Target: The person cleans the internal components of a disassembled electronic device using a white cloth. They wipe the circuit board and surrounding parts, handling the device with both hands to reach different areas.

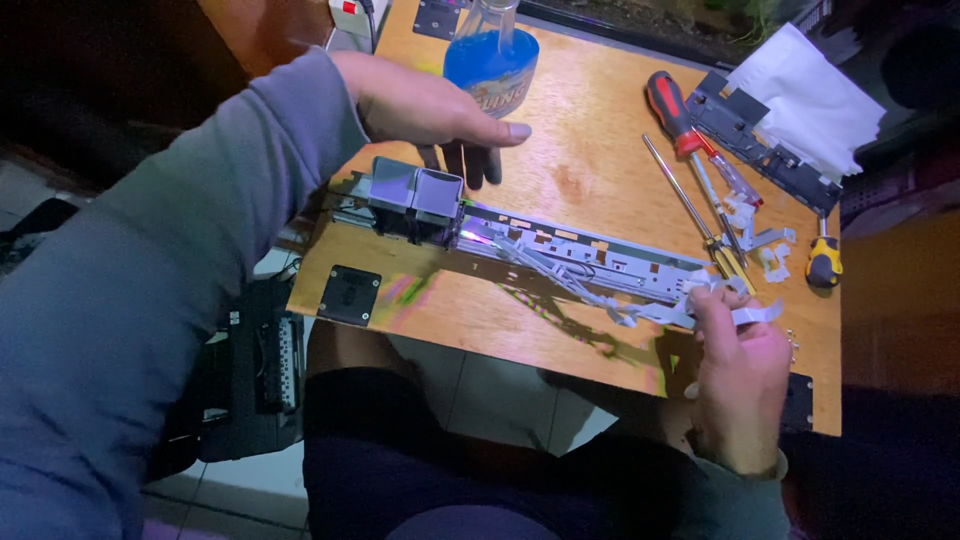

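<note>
Hands work at either end of a long grey metal rail assembly [590,262] that lies slantwise on a small wooden table [590,130]. The left hand [435,110] hovers with fingers spread and relaxed just above the dark carriage block [415,198] at the rail's left end, gripping nothing; whether it touches the block I cannot tell. The right hand [740,375] pinches a flat white ribbon cable [745,315] at the rail's right end, thumb and fingers closed on it. A bottle of blue liquid [490,55] stands behind the left hand. 2 screwdrivers, a red-handled screwdriver [680,115] and a thin screwdriver [690,205], lie near the right end. A yellow-handled tool [824,258] lies further right. A white cloth [805,100] covers part of a dark plastic strip [760,150] at the far right corner.
</note>
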